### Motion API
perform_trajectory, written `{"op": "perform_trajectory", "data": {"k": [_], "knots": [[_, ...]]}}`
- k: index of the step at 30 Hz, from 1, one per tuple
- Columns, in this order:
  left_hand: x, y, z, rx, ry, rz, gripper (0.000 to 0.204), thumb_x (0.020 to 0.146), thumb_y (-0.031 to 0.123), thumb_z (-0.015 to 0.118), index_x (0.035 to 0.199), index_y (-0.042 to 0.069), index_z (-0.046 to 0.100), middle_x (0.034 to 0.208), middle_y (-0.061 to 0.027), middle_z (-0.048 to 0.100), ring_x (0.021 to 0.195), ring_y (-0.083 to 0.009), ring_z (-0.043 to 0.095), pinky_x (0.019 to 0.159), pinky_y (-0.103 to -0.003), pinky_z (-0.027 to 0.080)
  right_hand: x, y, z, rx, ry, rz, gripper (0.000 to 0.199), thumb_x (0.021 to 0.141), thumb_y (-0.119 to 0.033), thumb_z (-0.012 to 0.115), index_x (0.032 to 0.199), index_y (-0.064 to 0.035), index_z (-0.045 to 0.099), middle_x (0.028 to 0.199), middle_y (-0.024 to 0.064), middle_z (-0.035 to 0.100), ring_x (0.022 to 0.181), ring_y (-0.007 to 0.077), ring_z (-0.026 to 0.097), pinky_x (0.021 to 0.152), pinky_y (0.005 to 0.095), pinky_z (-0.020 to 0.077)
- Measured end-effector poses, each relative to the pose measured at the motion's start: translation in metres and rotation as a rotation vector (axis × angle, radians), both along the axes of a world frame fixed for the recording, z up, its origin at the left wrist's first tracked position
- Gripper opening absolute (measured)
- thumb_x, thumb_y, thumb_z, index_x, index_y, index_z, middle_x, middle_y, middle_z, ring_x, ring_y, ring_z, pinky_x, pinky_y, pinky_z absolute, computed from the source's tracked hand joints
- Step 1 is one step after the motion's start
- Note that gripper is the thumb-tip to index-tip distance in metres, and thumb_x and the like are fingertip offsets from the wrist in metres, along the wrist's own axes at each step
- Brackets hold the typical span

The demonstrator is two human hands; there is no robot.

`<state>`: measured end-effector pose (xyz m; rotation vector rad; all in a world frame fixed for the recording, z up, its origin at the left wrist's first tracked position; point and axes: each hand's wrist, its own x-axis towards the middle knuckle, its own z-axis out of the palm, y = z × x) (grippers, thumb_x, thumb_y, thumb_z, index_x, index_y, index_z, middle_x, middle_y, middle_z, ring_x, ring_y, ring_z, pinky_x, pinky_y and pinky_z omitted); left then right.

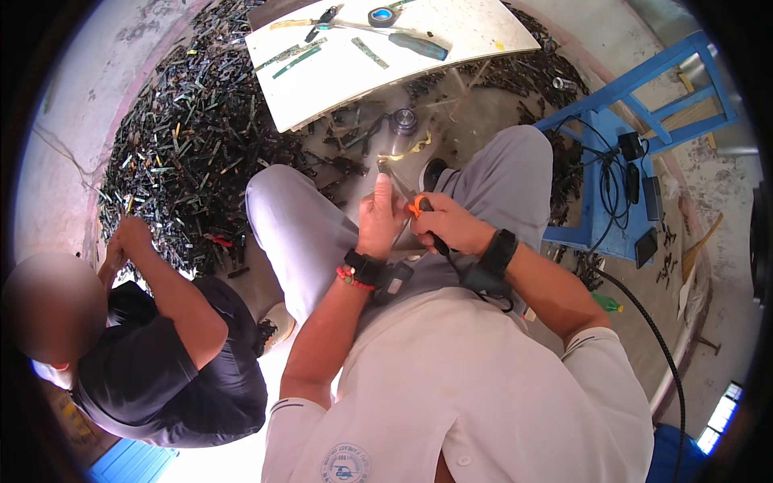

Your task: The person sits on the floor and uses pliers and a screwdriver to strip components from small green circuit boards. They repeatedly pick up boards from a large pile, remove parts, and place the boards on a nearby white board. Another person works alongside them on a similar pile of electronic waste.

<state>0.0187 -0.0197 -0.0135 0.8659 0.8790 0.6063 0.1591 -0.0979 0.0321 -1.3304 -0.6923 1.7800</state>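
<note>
Hands (415,219) around orange-handled tool (420,211), mid-lap.

White board (338,84) with screwdriver (419,46), tape roll (382,15), blue stool (636,137), seated co-worker (173,354)

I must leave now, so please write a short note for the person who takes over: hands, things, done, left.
Left hand: grips a thin dark strip, over the lap.
Right hand: closed on an orange-handled tool, tip at the strip.
Nearby: a heap of dark strips on the floor, a white board with a screwdriver.
Done: cannot tell.
Left: the large heap.
</note>
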Motion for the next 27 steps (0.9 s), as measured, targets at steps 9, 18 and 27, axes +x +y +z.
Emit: {"op": "perform_trajectory", "data": {"k": [9,18,27], "knots": [[0.000,-0.002,0.004,-0.179,-0.048,-0.031,0.057,0.098,0.059,0.042,0.071,0.009,0.047,0.050,0.0029,0.034,0.041,-0.0077,0.026,0.040,-0.025,0.019,0.005,-0.002,-0.002,0.013,-0.161,0.045,0.014,0.083,-0.011,0.053,0.092,-0.0010,0.050,0.069,0.0029,0.052,0.058,0.0125,0.053,0.050,0.0304,0.0441],[0.005,-0.004,-0.003,0.196,0.131,0.060,0.057,0.102,0.044,0.044,0.062,0.003,0.051,0.054,0.0016,0.043,0.047,-0.0082,0.038,0.045,-0.027,0.031,-0.006,-0.004,0.003,0.206,-0.773,0.123,0.024,0.084,-0.011,0.052,0.098,0.0060,0.045,0.083,0.0293,0.057,0.081,0.0462,0.058,0.071,0.0503,0.0443],[0.006,-0.004,-0.012,0.381,0.267,0.084,0.058,0.104,0.042,0.041,0.068,-0.001,0.056,0.055,-0.0049,0.049,0.049,-0.0142,0.046,0.049,-0.033,0.039,-0.020,-0.002,0.012,0.225,-1.172,0.141,0.028,0.079,-0.005,0.060,0.100,0.0059,0.045,0.093,0.0297,0.059,0.089,0.0469,0.060,0.078,0.0520,0.0473]]}}
